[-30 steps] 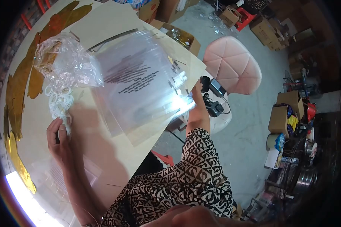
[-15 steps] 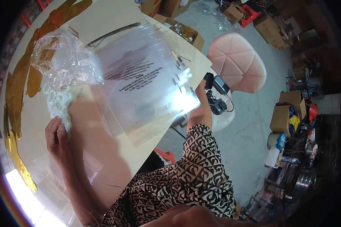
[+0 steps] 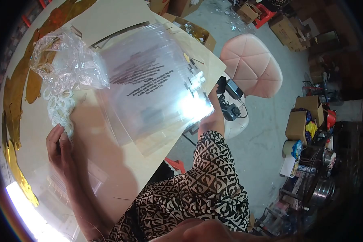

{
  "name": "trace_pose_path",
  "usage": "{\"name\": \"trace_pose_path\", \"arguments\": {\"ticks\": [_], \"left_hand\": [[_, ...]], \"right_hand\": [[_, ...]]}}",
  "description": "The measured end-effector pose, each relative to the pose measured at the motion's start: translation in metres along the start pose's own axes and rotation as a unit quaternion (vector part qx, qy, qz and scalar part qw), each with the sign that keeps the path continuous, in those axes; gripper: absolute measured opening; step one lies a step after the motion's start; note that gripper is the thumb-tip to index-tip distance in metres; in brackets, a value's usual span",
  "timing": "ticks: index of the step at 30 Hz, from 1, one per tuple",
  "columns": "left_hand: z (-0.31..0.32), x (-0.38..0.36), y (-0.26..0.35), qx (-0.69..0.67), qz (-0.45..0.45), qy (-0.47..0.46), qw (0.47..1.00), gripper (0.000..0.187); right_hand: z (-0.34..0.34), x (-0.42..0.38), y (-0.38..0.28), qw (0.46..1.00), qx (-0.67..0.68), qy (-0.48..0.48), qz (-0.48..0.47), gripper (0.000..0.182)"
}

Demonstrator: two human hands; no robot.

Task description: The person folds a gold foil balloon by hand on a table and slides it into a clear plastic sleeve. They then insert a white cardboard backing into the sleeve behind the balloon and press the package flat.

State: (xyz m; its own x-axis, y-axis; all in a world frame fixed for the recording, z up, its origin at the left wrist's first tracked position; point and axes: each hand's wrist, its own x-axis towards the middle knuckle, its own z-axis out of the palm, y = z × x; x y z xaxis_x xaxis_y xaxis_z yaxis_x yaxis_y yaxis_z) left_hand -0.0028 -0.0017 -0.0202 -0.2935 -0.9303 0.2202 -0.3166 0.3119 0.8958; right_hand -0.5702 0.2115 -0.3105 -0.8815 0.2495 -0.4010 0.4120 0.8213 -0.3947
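Note:
My left hand (image 3: 59, 147) is closed around the lower end of a row of white coiled cord loops (image 3: 60, 107) lying on the table. Right above the loops sits a crumpled clear plastic bag (image 3: 68, 60). A stack of clear plastic bags (image 3: 143, 97) with black printed warning text covers the middle of the table. My right hand (image 3: 215, 93) reaches past the table edge to a black object (image 3: 222, 84) on the chair seat; its fingers are mostly hidden, and I cannot tell whether they grip it.
A pink padded chair (image 3: 252, 66) stands beside the table (image 3: 105, 161), bearing a black adapter (image 3: 234, 88) and a black corded device (image 3: 230, 111). Gold foil strips (image 3: 18, 109) lie along the far table edge. Cardboard boxes (image 3: 296, 125) and clutter line the floor at right.
The view has shifted very slightly. My left hand stays at the white cord loops and my right hand by the black object on the chair.

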Motion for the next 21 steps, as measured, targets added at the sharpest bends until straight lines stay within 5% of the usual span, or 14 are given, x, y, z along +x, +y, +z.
{"name": "trace_pose_path", "arguments": {"ticks": [21], "left_hand": [[0.001,0.000,0.007,0.017,0.009,-0.003,1.000,0.021]], "right_hand": [[-0.009,-0.018,-0.002,1.000,0.018,0.000,-0.018,0.073]]}}
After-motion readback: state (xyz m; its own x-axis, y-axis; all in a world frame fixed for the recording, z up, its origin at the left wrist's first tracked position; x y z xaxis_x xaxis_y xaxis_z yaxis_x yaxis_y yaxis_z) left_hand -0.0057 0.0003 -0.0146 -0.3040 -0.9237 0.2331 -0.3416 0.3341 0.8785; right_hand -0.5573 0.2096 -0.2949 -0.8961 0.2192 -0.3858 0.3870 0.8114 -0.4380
